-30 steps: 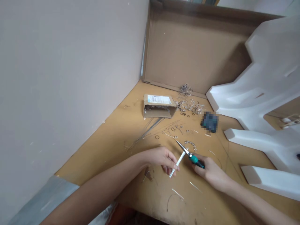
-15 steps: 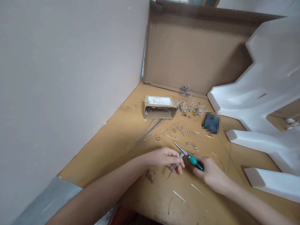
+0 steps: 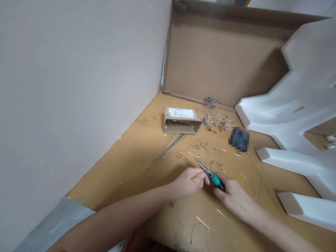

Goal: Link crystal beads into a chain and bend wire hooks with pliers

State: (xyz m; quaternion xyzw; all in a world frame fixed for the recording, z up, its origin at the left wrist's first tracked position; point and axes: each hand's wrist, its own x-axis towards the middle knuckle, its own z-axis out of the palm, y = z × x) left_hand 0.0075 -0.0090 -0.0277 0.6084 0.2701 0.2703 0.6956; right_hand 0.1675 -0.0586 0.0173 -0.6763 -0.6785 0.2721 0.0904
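Long-nose pliers [image 3: 210,173] with green and black handles are held in my right hand [image 3: 233,194], and their tapered jaws point up and to the left. My left hand [image 3: 191,182] is closed, fingertips curled right beside the pliers' jaws. Whatever lies inside its fingers is hidden. Just beyond the pliers, a bracelet-like chain of small silver links [image 3: 218,165] lies curved on the table. Small dark rings [image 3: 179,156] and bits of wire are scattered ahead of both hands.
A small open cardboard box [image 3: 181,120] stands at the back, with long thin wires [image 3: 170,147] in front. Beside it lies a heap of silver wire pieces [image 3: 216,120]. White foam [image 3: 286,159] lines the right; a blurred dark object [image 3: 239,139] sits near it. Cut wires [image 3: 203,223] lie nearest me.
My left hand has turned and its fingers have curled in. The grey metal strip that stuck out of it is out of sight. The pliers stay in my right hand.
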